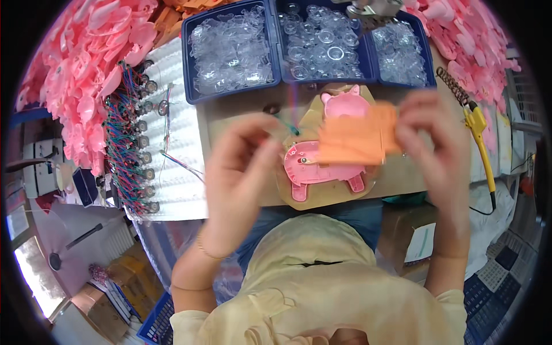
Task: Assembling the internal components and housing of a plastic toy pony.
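On a tan board in front of me lies a pink pig-shaped plastic shell, its inner side with small posts facing up. Beyond it rests a pink eared head piece. My right hand grips an orange plastic part by its right end, blurred by motion, above the shell, hiding part of it. Left of the shell, my left hand has thumb and fingers curled together; a bit of red shows at the fingertips, too small to name. Thin wires with a dark green end are near those fingertips.
Blue bins of clear plastic pieces line the far side. Pink parts pile up at left and right. Wired round components lie on white foam. A yellow-handled soldering iron with its coil holder stands right.
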{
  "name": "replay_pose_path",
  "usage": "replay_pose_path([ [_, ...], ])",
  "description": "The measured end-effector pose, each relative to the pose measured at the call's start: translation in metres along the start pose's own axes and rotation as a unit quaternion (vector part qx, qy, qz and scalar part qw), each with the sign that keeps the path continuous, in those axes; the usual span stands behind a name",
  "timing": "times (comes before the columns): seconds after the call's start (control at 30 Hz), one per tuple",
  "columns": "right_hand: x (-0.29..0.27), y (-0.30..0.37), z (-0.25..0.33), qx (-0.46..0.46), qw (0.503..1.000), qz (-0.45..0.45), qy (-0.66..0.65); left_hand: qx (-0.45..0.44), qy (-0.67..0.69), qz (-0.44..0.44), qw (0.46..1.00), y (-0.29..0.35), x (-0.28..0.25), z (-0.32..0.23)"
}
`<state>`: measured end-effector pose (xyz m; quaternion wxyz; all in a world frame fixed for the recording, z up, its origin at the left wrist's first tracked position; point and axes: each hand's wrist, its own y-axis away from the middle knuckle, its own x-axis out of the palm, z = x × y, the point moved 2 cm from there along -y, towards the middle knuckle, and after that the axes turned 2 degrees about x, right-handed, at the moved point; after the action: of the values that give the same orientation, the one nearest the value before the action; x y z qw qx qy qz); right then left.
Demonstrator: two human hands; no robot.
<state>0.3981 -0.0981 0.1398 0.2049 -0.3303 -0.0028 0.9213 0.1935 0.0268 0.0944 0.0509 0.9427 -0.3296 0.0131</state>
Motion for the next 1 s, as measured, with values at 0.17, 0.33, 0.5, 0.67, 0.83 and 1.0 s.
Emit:
replay_pose_path([
  [0.17,0.013,0.039,-0.014,0.038,0.987,0.07,0.14,-0.109,0.003,0.061,0.992,0.025,0.017,0.036],
  [0.33,0.043,-0.001,0.026,-0.034,0.993,0.106,0.048,-0.062,0.026,0.005,0.998,0.033,0.014,0.041],
  [0.5,0.084,-0.014,0.0,-0.041,0.929,0.359,0.079,0.009,-0.091,0.028,0.995,0.033,0.009,0.038],
  [0.67,0.087,-0.007,0.011,-0.15,0.943,0.275,0.11,0.016,-0.197,0.01,0.98,0.041,0.006,0.031],
  [0.83,0.097,-0.009,0.013,-0.174,0.936,0.239,0.19,0.244,-0.452,-0.022,0.858,0.046,-0.01,0.042],
  [1.0,0.101,-0.013,0.012,-0.169,0.924,0.255,0.228,0.293,-0.47,-0.009,0.833,0.05,-0.006,0.052],
])
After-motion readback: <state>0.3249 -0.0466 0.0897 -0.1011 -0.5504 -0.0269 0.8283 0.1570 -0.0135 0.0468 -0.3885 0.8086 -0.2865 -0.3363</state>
